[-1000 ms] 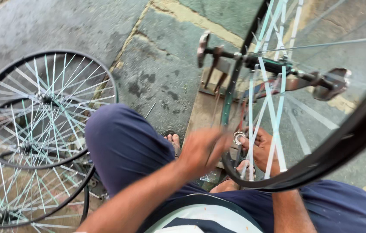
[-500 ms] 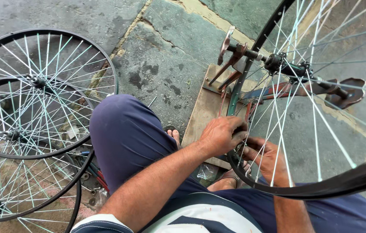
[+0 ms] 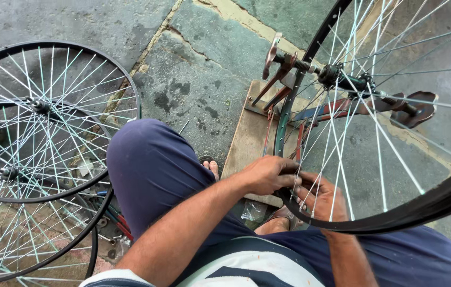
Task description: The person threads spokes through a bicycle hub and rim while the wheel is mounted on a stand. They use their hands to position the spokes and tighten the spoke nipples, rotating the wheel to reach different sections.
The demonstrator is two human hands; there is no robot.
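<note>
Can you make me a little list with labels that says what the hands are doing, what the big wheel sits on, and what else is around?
left hand: the left hand grips the black rim at its near edge
right hand: the right hand is behind the spokes, fingers on the same rim
wheel mount: its hub sits in a stand on a wooden board
nearby: spare wheels stacked on the stone floor

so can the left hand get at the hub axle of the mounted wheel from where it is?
Probably yes. The left hand grips the rim at the bottom, and the hub axle sits above with open space beside the spokes.
</note>
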